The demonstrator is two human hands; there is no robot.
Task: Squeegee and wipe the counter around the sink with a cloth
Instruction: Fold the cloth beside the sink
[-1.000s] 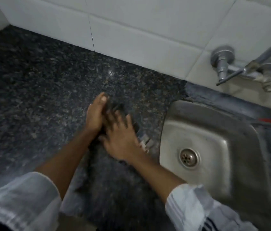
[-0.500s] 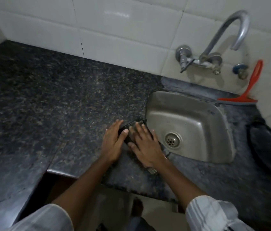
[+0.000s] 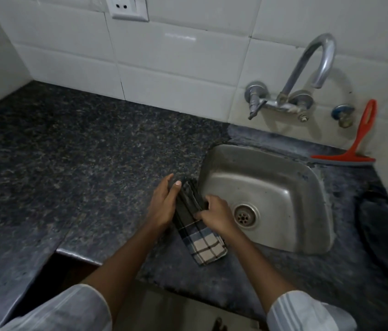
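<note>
1. Dark speckled granite forms the counter (image 3: pixel 81 163), which runs along a white tiled wall and wraps around a steel sink (image 3: pixel 307 211) set into it.
2. A checked cloth (image 3: pixel 202 242) lies on the counter just beside the sink's left rim, folded into a long strip (its far end looks dark, its near end pale with dark lines).
3. The left hand (image 3: pixel 163 206) rests against the cloth's left edge, fingers extended and close together, thumb touching the fabric; it presses rather than grips.
4. The right hand (image 3: pixel 217 213) sits on the cloth's right side next to the sink rim, fingers curled down onto the folds.
5. A red squeegee (image 3: pixel 355 149) leans against the wall behind the sink, well apart from both hands.
6. A curved metal tap (image 3: pixel 307 65) projects from the tiles above the basin.
</note>
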